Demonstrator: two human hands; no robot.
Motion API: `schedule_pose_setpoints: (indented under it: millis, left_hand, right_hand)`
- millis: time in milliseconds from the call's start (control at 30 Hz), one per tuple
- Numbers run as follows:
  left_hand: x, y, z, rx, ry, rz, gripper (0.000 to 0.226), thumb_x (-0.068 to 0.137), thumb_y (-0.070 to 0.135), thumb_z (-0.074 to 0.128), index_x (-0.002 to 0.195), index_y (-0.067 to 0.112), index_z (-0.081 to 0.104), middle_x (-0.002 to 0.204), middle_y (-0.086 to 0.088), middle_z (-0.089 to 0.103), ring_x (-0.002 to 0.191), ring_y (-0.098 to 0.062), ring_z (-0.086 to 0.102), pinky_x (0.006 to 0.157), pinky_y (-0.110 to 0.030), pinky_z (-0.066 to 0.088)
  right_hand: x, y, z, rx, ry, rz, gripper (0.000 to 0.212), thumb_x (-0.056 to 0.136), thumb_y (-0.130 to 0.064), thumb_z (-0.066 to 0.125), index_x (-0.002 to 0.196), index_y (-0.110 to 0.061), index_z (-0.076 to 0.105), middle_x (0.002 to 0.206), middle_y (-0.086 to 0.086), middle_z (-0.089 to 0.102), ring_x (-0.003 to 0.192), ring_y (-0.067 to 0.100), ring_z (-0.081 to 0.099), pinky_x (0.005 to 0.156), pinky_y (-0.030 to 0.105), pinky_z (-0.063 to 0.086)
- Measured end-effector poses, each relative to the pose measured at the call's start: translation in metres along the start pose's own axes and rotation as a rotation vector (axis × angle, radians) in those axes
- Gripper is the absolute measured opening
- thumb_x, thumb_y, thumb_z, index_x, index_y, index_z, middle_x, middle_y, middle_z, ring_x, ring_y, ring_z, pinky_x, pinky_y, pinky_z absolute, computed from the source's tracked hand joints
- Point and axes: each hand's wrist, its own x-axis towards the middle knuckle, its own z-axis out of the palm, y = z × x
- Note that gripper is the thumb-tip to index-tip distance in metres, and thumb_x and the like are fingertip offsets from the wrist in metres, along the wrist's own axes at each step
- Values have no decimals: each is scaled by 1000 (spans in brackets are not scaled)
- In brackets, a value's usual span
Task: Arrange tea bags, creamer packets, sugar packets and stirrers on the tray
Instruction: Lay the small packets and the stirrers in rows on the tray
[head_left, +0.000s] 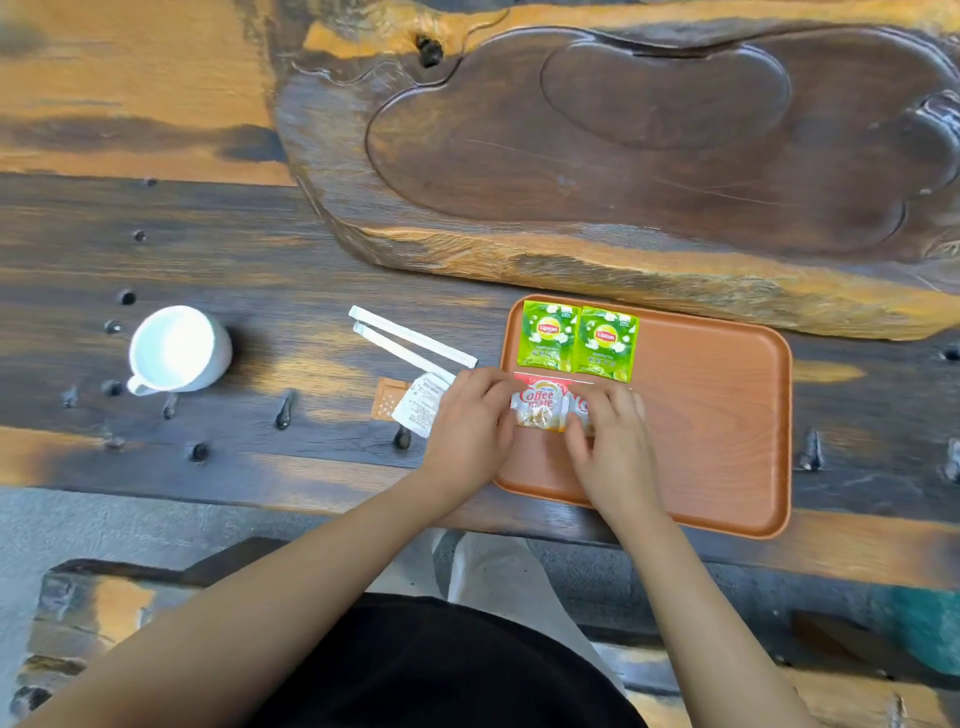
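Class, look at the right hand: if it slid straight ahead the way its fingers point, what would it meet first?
Probably the right-hand tea bag. The right hand rests on a creamer packet on the tray, fingers pointing away from the person, with the bag just beyond.

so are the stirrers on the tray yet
Not yet. Both stirrers lie on the table, left of the tray, which holds only tea bags and creamer packets.

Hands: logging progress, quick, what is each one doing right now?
Left hand: fingers resting on the left creamer packet, no closed grip.
Right hand: covering the second creamer packet; grip cannot be told.
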Motion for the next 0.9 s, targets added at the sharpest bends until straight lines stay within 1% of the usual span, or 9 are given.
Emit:
schedule_pose_setpoints:
  millis: [133, 267, 333, 433, 600, 667, 767, 833, 900]
  left_hand:
    - [-11, -34, -23, 106, 61, -240, 33, 79, 15, 57, 111, 8, 59, 106, -13, 61, 98, -32, 54, 87, -32, 37]
    - [-18, -55, -27, 238, -25, -448, 56, 74, 39, 66, 120, 11, 49, 120, -12, 51, 110, -30, 45, 90, -37, 40]
    - [-16, -60, -28, 273, -47, -485, 60, 76, 42, 63, 125, 13, 44, 127, -9, 46, 116, -28, 41, 94, -37, 38]
    - [-9, -67, -35, 297, -61, -488, 51, 82, 36, 57, 125, 12, 42, 127, -10, 46, 116, -28, 40, 96, -35, 35]
    - [-6, -84, -51, 309, -148, -512, 45, 83, 34, 59, 120, 12, 46, 121, -13, 47, 114, -30, 41, 93, -36, 37]
    - [-6, -87, -57, 224, -178, -530, 42, 84, 27, 59, 120, 9, 46, 122, -16, 47, 113, -31, 43, 92, -37, 38]
    - [-7, -93, -66, -37, -178, -599, 38, 86, 15, 56, 121, 5, 47, 123, -17, 47, 110, -33, 49, 90, -34, 38]
    - [-9, -97, -74, -189, -157, -696, 37, 85, 14, 57, 120, 5, 49, 119, -17, 54, 108, -31, 52, 84, -30, 39]
    - [-10, -101, -82, -435, -108, -835, 32, 85, 13, 59, 114, 4, 51, 112, -15, 60, 97, -27, 57, 76, -29, 41]
  right_hand:
    - [23, -42, 14, -40, -47, -139, 24, 83, -14, 49, 102, -7, 64, 95, 12, 62, 93, 32, 54, 84, 39, 46]
    - [54, -83, 38, -79, -141, -253, 21, 86, -10, 52, 103, -6, 64, 98, 13, 63, 99, 34, 54, 88, 41, 44]
    - [67, -97, 52, -159, -234, -275, 27, 87, -13, 50, 112, -8, 60, 108, 12, 61, 108, 32, 49, 93, 40, 40]
    - [78, -107, 70, -282, -337, -262, 30, 87, -14, 49, 117, -10, 54, 117, 10, 54, 114, 29, 43, 95, 39, 36]
    - [74, -108, 82, -319, -374, -243, 36, 83, -6, 54, 118, -11, 51, 120, 9, 47, 115, 28, 41, 96, 37, 36]
    - [72, -109, 84, -290, -355, -226, 35, 82, -1, 55, 116, -12, 52, 119, 8, 47, 114, 27, 42, 94, 36, 38]
    - [69, -113, 87, -276, -309, -201, 34, 82, 2, 52, 114, -11, 52, 115, 9, 48, 111, 27, 43, 91, 35, 40]
    - [67, -116, 89, -295, -216, -153, 34, 84, 1, 51, 116, -9, 49, 115, 11, 49, 109, 28, 45, 90, 35, 40]
    - [68, -121, 90, -344, -162, -98, 33, 87, -1, 48, 119, -7, 47, 117, 13, 50, 109, 30, 45, 91, 35, 39]
